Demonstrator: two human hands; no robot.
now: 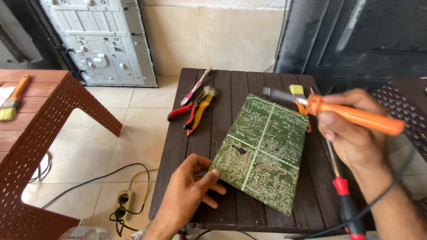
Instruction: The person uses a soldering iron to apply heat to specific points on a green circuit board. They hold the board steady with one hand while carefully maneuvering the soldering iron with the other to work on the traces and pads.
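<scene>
Circuit board (260, 151): thin, stiff, light, fragile; grip by edges. Left hand (189, 189) half-open, fingertips pinning near corner on counter (209, 111). Right hand (353, 133) closed around orange soldering iron (356, 115).

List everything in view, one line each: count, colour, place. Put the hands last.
circuit board: one, green, centre of the dark table
soldering iron: one, orange handle, in the right hand
pliers: one, red grips, table's far left
brush: one, orange handle, beside the pliers
screwdriver: one, red and black, table's right
paintbrush: one, yellow bristles, on the brown table
power strip: one, floor
left hand: on the board's near-left corner
right hand: grips the iron
</scene>
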